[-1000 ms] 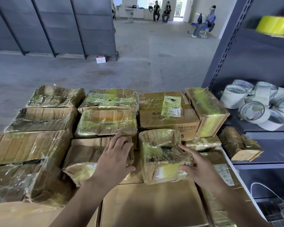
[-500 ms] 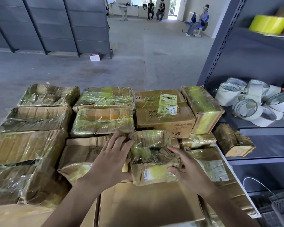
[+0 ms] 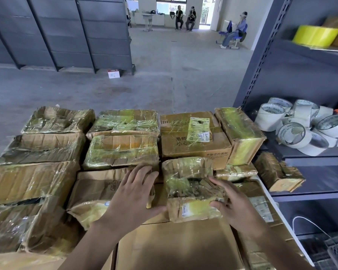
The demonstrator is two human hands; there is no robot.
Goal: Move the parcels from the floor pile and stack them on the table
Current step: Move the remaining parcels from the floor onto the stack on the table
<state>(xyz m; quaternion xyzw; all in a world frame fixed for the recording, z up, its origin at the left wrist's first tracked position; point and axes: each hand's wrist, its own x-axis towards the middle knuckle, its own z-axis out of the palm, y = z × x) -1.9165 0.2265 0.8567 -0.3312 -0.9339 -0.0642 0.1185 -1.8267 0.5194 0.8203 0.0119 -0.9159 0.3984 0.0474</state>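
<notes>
One small parcel [image 3: 189, 190]: my right hand [image 3: 237, 204] grips its right end, fingers curled; left hand [image 3: 134, 191] beside it, fingers spread, thumb perhaps touching.

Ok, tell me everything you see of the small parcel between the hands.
The small parcel is a crumpled brown cardboard box under yellowish tape, top caved in, a label on its near face. It lies on bigger boxes. The right hand grips its right end; the left hand touches its left corner with the thumb.
</notes>
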